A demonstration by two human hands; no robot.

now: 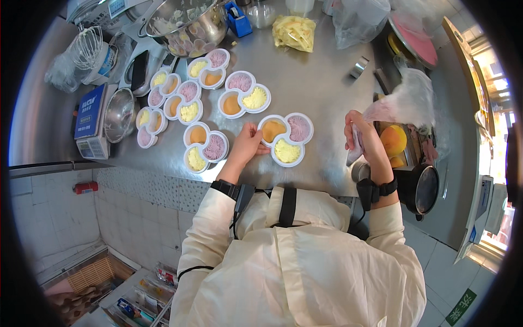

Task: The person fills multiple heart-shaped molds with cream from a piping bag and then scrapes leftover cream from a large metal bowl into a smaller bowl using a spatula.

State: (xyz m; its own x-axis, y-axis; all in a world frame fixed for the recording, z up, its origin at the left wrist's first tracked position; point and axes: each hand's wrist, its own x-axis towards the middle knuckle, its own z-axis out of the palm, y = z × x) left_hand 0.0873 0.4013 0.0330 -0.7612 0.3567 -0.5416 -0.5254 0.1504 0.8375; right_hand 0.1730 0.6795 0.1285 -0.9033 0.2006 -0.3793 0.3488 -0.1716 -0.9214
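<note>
My left hand [249, 145] has its fingers closed at the left edge of a white three-cup container [289, 130]. Its round cups hold an orange-brown filling, purple piped strands and yellow crumbly pieces. To the right, my right hand [364, 139] grips a clear piping bag [384, 110] with purple filling inside, its narrow end pointing down toward the table. The bag's wide, crumpled end trails off behind the hand. Left of my left hand stands another filled three-cup container [205, 146], and a further one [243, 94] lies beyond it.
Several more filled containers [189, 101] stand farther left. Around the steel table [321, 87] are a metal bowl [121, 114], a blue-and-white scale [91, 122], a large steel pot [188, 32], a bag of yellow pieces [294, 32], a metal ring [359, 66] and a dark pan [424, 188].
</note>
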